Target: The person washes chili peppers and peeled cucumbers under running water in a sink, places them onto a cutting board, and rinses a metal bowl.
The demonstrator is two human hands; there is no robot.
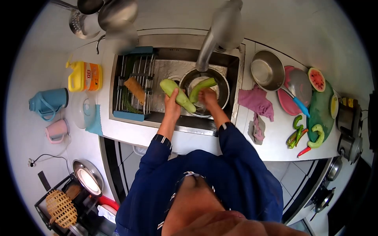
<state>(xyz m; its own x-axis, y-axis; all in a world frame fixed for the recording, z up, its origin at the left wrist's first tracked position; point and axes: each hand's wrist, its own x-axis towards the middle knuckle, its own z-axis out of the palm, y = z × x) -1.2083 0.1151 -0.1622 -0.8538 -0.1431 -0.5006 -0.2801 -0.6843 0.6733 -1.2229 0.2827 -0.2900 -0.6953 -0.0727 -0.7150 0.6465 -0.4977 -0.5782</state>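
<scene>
My left hand [172,105] is wrapped round a thick, pale green gourd [183,99], held slantwise over the left rim of a metal pot [227,88] in the sink. A second, slightly curved green gourd [202,87] lies tilted in the pot under the faucet [204,53]. My right hand [208,97] is over the pot, against the side of that curved gourd. Its fingers are curled and slightly blurred, and what they hold, if anything, is hidden. The pot's inside is partly covered by the gourds and hand.
A rack [136,117] with a brown piece [135,89] spans the sink's left side. To the right are a saucepan [267,70], purple cloth [256,101], pink basin [285,103], peppers [296,135], a curled green vegetable [317,137] and cut watermelon [316,80]. A yellow jug [80,76] stands left.
</scene>
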